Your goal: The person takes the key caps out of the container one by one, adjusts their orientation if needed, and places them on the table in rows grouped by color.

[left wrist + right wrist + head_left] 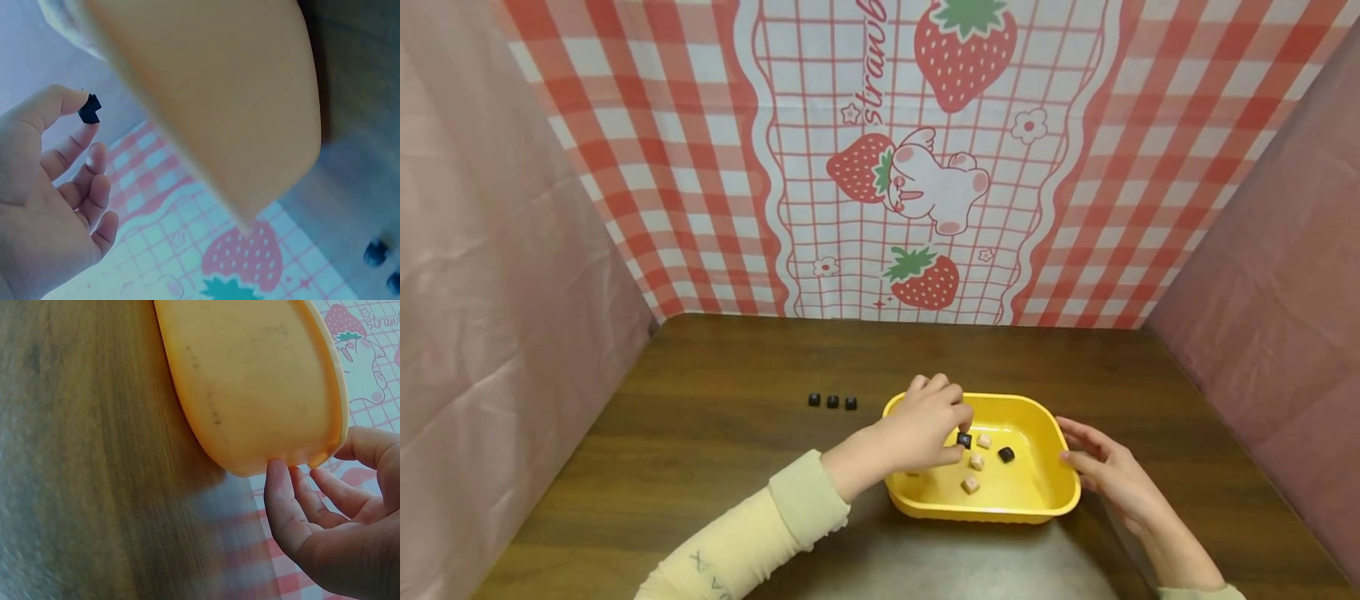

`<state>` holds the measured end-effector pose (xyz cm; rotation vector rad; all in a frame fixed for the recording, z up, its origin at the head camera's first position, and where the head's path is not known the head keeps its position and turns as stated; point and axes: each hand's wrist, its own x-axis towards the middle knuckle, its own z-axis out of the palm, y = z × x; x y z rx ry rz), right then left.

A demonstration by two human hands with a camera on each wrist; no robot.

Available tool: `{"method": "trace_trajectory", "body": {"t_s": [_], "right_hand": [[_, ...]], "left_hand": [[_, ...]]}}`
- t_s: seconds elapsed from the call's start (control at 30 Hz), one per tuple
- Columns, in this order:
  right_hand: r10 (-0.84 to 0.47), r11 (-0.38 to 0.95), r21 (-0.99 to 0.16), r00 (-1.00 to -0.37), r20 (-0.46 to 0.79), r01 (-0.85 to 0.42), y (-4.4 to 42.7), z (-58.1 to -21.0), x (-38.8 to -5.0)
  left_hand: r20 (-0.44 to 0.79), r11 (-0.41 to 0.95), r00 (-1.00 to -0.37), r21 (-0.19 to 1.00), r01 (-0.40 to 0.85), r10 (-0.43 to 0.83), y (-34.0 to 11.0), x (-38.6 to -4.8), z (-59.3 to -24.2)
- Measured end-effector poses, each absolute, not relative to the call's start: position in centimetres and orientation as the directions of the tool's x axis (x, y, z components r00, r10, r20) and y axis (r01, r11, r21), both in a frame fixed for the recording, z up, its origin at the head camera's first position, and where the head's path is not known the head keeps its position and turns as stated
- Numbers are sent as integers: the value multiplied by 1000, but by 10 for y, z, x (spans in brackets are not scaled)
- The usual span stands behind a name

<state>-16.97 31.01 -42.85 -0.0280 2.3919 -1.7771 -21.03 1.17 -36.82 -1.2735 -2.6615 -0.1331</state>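
A yellow bin (pixel 1045 500) stands on the table with several small cubes in it: pale ones such as a cube (pixel 972 484), and a black cube (pixel 1006 454). Over its left part, the left hand (pixel 921 429) pinches another black cube (pixel 964 439) between thumb and index finger. In the left wrist view the left hand (pixel 56 169) shows this black cube (pixel 90 109) at its fingertips, beside the bin's wall (pixel 219 94). At the bin's right end the right hand (pixel 1116 479) grips the rim, its thumb on the inner side; the right wrist view shows this hand (pixel 344 519) at the bin (pixel 262 394).
Three black cubes, one of them the middle cube (pixel 832 402), lie in a row on the wooden table (pixel 737 367) left of the bin. A checked strawberry cloth (pixel 700 167) hangs behind the table, with pink cloth (pixel 1262 275) at the sides.
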Motion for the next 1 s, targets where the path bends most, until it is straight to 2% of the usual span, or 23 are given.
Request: {"method": "trace_trajectory", "body": {"t_s": [0.2,0.47,1.0], "right_hand": [[-112,285,-954,-986,-124,88,312,-431,-168],[-107,296,-950,-985,-135,98,310,-428,-169],[-110,291,-952,-985,-132,95,311,-430,-167]], "left_hand": [[225,651,-635,5,759,739,-4,-210,-356],[310,648,-625,38,761,716,-30,-212,-348],[504,654,-597,80,752,625,-90,-227,-358]]}}
